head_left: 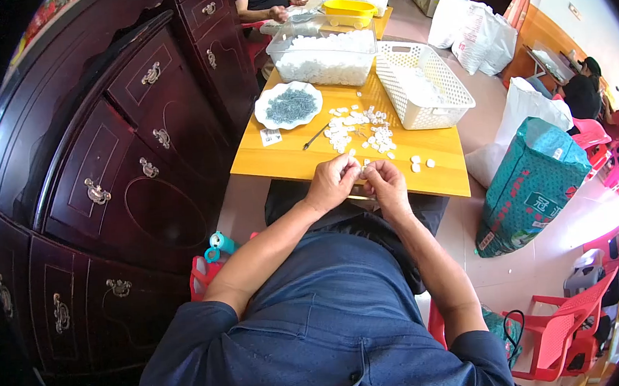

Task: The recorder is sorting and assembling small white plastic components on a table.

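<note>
My left hand (333, 184) and my right hand (388, 186) meet over the table's near edge. Fingertips of both are pinched together around a small white piece (362, 168), mostly covered by the fingers. Just beyond them, many loose white plastic pieces (352, 130) lie scattered on the yellow wooden table (268, 166), a few apart at the right. A thin dark rod-like tool (314, 137) rests left of the pile. Behind it, a white scalloped plate (287, 126) holds a heap of small grey parts (291, 106).
A clear bin (367, 73) of white pieces and a cream perforated basket (433, 120) stand at the back of the table, a yellow tub (349, 12) farther off. Dark cabinets (126, 134) line the left; a teal bag (531, 184) and red chairs (552, 330) are right. Other people sit nearby.
</note>
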